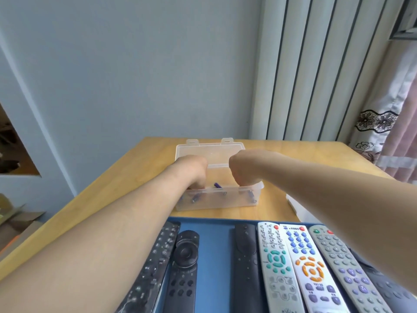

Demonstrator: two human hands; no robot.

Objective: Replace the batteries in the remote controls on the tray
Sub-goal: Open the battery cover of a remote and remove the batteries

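Reaching Into the Battery Box

On the wooden table stands a clear plastic box with its lid hinged back. The left hand and right hand both point fingers down inside it; whether either grips anything cannot be told. Loose batteries lie on the box floor. Nearer, a blue tray holds remote controls side by side, their lettering too blurred to read.

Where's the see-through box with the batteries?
The clear box is mid-frame in the head view, just beyond the blue tray, left hand and right hand reaching in.
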